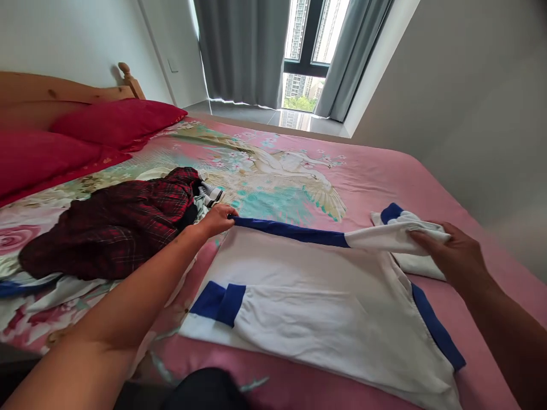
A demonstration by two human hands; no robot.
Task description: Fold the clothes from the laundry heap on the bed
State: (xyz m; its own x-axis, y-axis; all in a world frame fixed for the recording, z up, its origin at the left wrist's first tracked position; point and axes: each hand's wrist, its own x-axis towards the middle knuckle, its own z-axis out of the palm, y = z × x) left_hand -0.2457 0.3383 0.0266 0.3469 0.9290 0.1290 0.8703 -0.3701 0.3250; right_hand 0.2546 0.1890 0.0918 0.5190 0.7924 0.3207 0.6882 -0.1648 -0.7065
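Note:
A white long-sleeved top (299,319) with blue trim lies spread on the bed in front of me. Its near sleeve is folded across the body, the blue cuff (233,304) pointing left. My left hand (217,220) pinches the end of a long blue strip (290,229) along the top's far edge. At the other end, my right hand (450,242) grips bunched white fabric that continues from the strip. The stretch between both hands is fairly straight. Blue trim (438,327) also edges the right side.
Behind my right hand lies another white and blue garment (421,266), partly hidden. A dark red plaid garment (128,222) is heaped with other clothes at left. Red pillows (119,119) rest by the wooden headboard (64,88). A pink floral sheet (384,171) covers the bed; grey curtains (243,51) hang beyond.

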